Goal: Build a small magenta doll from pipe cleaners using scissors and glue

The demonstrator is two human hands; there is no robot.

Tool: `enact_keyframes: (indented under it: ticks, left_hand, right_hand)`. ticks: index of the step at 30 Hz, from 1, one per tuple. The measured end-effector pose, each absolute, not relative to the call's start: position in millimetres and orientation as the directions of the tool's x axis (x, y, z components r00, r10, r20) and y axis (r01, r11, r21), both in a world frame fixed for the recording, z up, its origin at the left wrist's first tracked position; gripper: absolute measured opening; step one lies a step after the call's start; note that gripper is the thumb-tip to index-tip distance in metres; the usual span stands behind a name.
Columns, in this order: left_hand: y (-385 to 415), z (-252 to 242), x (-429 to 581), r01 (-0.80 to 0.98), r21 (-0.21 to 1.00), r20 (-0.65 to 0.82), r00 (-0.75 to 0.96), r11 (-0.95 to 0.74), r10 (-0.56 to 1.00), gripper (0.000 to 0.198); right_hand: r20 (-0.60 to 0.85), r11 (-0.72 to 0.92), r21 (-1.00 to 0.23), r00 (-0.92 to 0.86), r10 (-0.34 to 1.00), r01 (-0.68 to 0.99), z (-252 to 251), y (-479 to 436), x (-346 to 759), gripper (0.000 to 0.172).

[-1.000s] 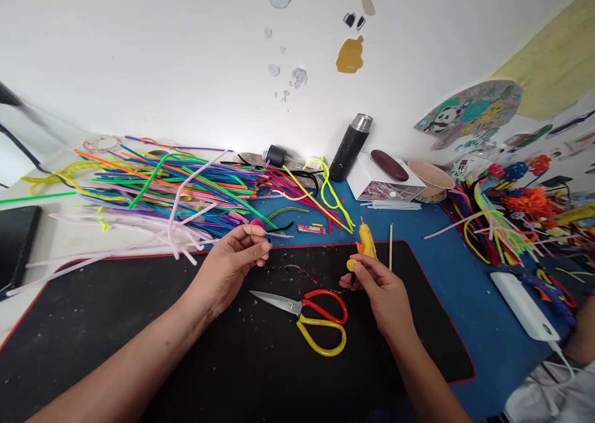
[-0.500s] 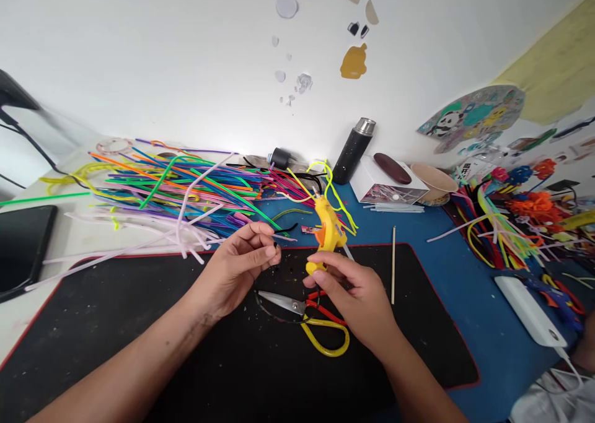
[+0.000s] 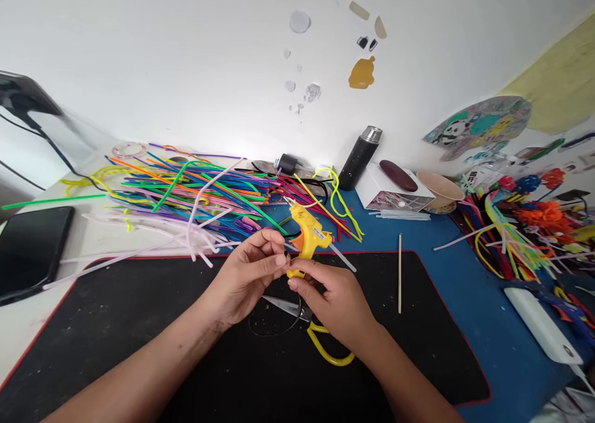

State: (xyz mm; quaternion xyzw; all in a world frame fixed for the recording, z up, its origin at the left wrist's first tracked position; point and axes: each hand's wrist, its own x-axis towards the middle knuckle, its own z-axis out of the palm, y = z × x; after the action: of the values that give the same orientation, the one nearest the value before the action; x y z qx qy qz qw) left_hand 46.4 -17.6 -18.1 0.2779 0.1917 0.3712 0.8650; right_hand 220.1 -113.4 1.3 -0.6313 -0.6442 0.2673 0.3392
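Observation:
My left hand (image 3: 255, 268) pinches a short black pipe cleaner (image 3: 292, 235) between thumb and fingertips, and one end pokes out toward the glue gun. A yellow hot glue gun (image 3: 310, 232) is held by the bottom of its handle in my right hand (image 3: 332, 296), its nozzle tilted up and to the left. Out of its back sticks a clear glue stick (image 3: 344, 259). The fingertips of both hands are close together and may touch. Below them, scissors (image 3: 333, 356) with a yellow handle lie on the black mat (image 3: 223, 373), partly covered by my right hand.
Many coloured pipe cleaners (image 3: 186, 184) are heaped at the back left, beside a phone (image 3: 35, 249). A wooden stick (image 3: 400, 274) lies right on the mat. Behind stand a black flask (image 3: 360, 160) and a white box (image 3: 390, 191). A white power strip (image 3: 542, 324) is far right.
My right hand has brought the glue gun left, up to my left hand, and the gun has tilted further left. My left hand keeps its pinch. The camera view has shifted slightly.

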Motion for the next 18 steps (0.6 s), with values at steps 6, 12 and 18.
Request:
enact_keyframes:
  ticks: [6, 12, 18]
  left_hand:
    - [-16.9, -21.0, 45.7, -0.573, 0.578, -0.099, 0.658, 0.581, 0.747, 0.029]
    - [-19.9, -21.1, 46.3, -0.6, 0.538, -0.093, 0.656, 0.593, 0.749, 0.028]
    - [-21.8, -21.8, 47.0, -0.599, 0.525, -0.106, 0.659, 0.604, 0.745, 0.03]
  right_hand:
    - [0.211, 0.141, -0.776, 0.043, 0.976, 0.614, -5.6, -113.8, 217.9, 0.019]
    - [0.38, 0.319, -0.764, -0.009, 0.925, 0.561, -2.6, -112.9, 219.5, 0.017]
    - [0.385, 0.3, -0.811, 0.071, 0.92, 0.502, -6.3, -111.3, 214.5, 0.018]
